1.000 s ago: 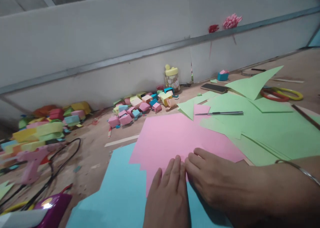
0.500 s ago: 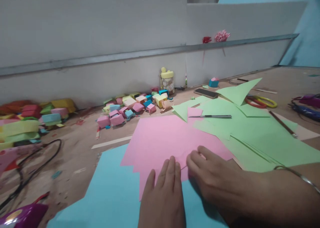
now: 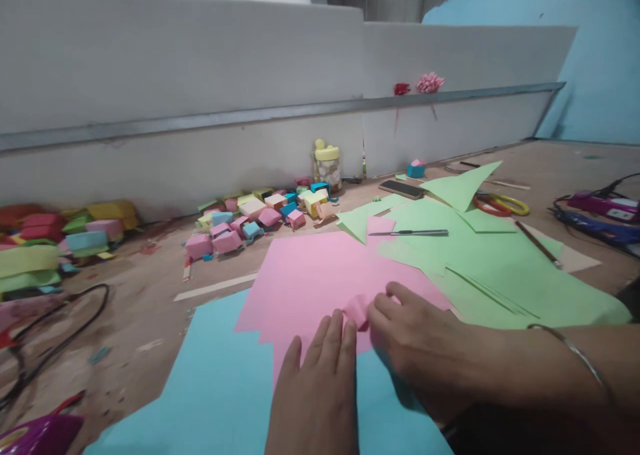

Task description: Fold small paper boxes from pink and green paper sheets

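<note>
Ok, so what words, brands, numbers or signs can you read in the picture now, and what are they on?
None can be read.
Purple device at the right: pale panel too small and blurred to read.
Purple device at lower left: round mark blurred, nothing legible.
Yellow-lidded jar: any print is too blurred.
Pink paper, blue paper, green paper: no writing visible.

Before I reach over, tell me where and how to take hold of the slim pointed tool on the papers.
Pinch the slim pointed tool by its thicker right half, coming from the right and above. It lies flat, crosswise in the view, with green paper under that half. Its thin tip points left over a patch of pink paper, so that end is probably best avoided.
</note>
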{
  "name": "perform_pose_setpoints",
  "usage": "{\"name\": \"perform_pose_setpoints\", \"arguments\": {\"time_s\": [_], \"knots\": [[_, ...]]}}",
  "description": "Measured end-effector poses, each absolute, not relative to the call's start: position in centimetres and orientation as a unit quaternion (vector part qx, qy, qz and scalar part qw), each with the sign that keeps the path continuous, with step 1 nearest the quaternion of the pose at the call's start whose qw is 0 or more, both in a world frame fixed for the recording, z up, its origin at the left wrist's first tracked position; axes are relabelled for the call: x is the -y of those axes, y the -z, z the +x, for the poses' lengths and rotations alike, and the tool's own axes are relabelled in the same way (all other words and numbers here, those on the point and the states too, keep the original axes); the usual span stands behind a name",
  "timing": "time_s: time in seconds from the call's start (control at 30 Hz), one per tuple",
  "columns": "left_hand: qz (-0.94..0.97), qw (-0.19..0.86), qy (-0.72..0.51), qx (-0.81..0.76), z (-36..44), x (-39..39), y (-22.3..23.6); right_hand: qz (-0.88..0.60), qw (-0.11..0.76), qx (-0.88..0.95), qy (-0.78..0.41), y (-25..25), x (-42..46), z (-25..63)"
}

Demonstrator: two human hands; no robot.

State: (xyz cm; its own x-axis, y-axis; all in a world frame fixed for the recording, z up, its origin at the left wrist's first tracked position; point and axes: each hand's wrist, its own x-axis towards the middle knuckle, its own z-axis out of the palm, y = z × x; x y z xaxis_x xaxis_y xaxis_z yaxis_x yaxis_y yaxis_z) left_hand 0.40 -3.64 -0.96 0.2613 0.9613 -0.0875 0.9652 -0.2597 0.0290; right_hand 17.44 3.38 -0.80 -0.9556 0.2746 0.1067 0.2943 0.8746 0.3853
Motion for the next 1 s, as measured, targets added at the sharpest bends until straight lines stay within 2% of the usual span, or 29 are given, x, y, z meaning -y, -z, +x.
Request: {"name": "perform_pose_setpoints", "arguments": {"time_s": [0.17, 0.3, 0.43, 0.57, 0.63, 0.73, 0.87, 1.0], "knots": [[0.797, 0.028, 0.043, -0.601, 0.1, 4.1, 1.0, -0.220, 0.003, 0.953, 0.208, 1.2, -3.8, 18.4], [0.805, 0.033, 0.030, -0.591, -0.1, 3.8, 0.5, -0.288, -0.029, 0.941, 0.176, -1.2, -5.7, 19.3], [0.797, 0.088, 0.007, -0.598, 0.1, 2.0, -1.6, -0.236, -0.010, 0.969, 0.075, -3.4, -7.4, 17.6], [0.788, 0.084, 0.001, -0.609, 0.3, 0.0, -3.2, -0.220, -0.016, 0.975, 0.014, -2.7, -8.3, 16.2], [0.780, 0.069, -0.008, -0.622, 0.1, -0.4, -3.1, -0.219, 0.014, 0.976, 0.005, -1.7, -8.4, 16.2], [0.778, 0.048, -0.044, -0.625, -0.3, -0.4, -2.2, -0.226, 0.117, 0.967, 0.027, -0.3, -7.9, 16.8], [0.792, 0.046, -0.203, -0.574, -1.8, -0.1, -0.7, -0.183, 0.247, 0.949, 0.072, 0.8, -7.5, 17.3], [0.793, 0.080, -0.274, -0.538, -3.0, -0.3, -0.1, -0.150, 0.267, 0.948, 0.086, 0.9, -8.0, 17.3]]}}
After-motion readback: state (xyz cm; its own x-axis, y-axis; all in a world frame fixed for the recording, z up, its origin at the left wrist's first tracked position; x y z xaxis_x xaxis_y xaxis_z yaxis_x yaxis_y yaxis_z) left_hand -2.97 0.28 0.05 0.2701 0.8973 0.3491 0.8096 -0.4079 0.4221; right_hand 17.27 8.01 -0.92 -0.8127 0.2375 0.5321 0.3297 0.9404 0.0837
